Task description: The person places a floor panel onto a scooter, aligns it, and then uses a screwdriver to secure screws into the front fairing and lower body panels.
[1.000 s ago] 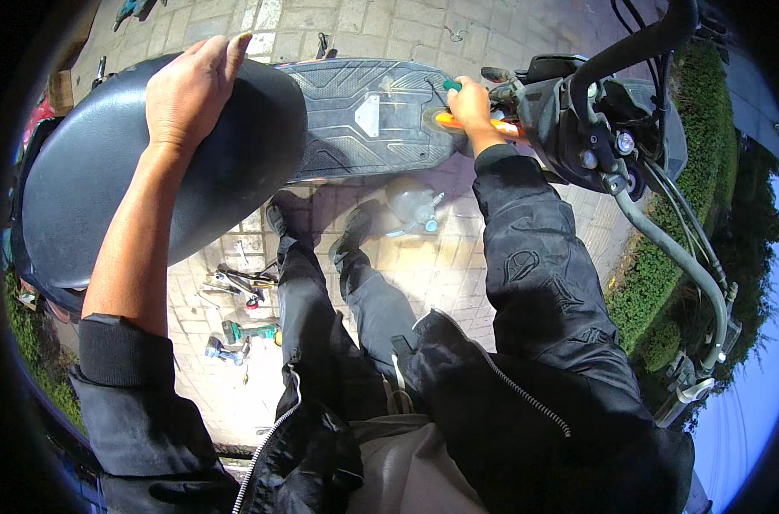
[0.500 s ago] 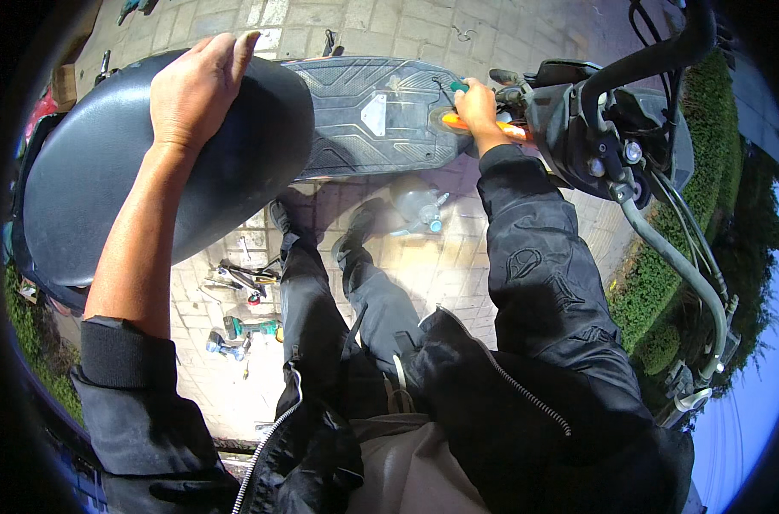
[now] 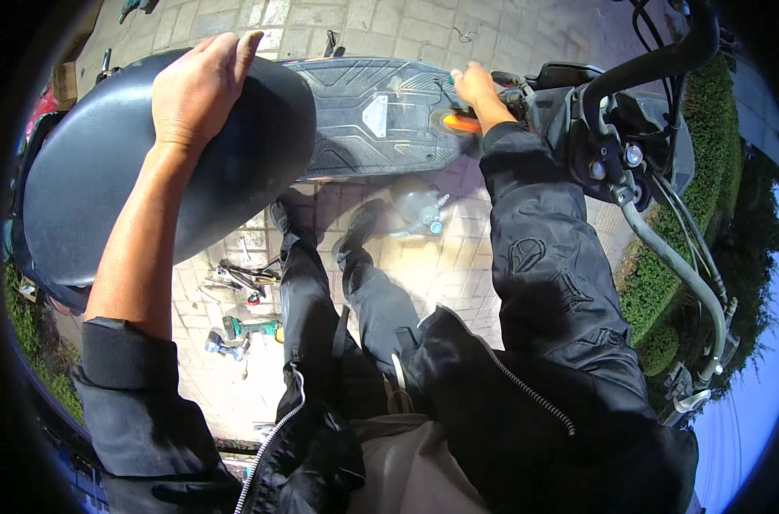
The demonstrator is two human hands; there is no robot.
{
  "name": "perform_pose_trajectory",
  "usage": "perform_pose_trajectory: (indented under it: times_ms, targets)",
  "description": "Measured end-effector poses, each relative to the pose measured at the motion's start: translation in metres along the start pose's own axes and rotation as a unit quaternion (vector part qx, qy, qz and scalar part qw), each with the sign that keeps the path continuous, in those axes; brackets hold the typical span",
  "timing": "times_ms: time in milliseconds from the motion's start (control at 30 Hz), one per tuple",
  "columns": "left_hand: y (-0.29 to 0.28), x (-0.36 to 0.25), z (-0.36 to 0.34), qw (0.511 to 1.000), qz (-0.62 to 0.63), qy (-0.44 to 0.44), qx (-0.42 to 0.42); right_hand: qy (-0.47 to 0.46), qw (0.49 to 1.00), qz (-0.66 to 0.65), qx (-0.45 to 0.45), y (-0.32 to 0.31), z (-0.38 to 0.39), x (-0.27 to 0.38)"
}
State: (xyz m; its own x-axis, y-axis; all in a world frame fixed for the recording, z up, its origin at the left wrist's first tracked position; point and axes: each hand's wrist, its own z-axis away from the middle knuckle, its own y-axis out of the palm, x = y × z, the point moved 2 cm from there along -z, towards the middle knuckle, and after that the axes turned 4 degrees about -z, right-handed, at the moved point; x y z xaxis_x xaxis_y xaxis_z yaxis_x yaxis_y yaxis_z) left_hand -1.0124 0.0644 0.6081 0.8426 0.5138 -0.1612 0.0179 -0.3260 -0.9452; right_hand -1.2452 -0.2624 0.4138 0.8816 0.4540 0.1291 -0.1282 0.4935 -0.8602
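My left hand [image 3: 199, 90] lies over the far edge of the scooter's black padded seat [image 3: 89, 180]. Its fingers are bent over that edge, their tips hidden, and the thumb sticks up to the right. At the front end of the grey ribbed footboard [image 3: 347, 111], my right hand [image 3: 477, 89] is closed around something mostly hidden. A bit of green shows at its fingertips, perhaps a handle. Beneath the right wrist lies a long orange piece [image 3: 462, 124] with a rounded pale end, resting against the footboard.
The scooter's handlebar [image 3: 655, 64] and cables rise at the right, before a hedge [image 3: 707, 128]. A clear plastic jug [image 3: 417, 206] stands by my feet. Hand tools and a green power drill [image 3: 252, 327] lie on the paving, lower left. A dark tool [image 3: 330, 43] lies beyond the footboard.
My right hand has shifted slightly up and tilted, so less of the green thing and of the orange piece shows. The left hand stays on the seat.
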Motion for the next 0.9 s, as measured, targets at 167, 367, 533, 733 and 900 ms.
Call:
perform_pose_trajectory:
  times_ms: [167,367,533,733,900]
  targets:
    - [-0.006,-0.002,-0.001,1.0,0.009,-0.019,0.023,0.015,0.998,-0.035,-0.05,0.0,0.008,0.0]
    - [-0.002,-0.005,-0.006,0.999,0.018,-0.023,0.039,-0.013,0.995,-0.057,-0.079,0.007,0.005,-0.022]
    - [-0.005,-0.001,-0.002,0.999,0.017,-0.024,0.035,-0.025,0.991,-0.09,-0.1,0.011,0.006,-0.011]
    - [-0.005,-0.005,-0.004,0.999,0.02,-0.02,0.036,-0.118,0.985,-0.055,-0.115,0.013,0.006,-0.015]
    - [-0.003,-0.002,-0.003,0.999,0.021,-0.017,0.035,-0.065,0.976,-0.08,-0.193,0.013,0.012,-0.016]
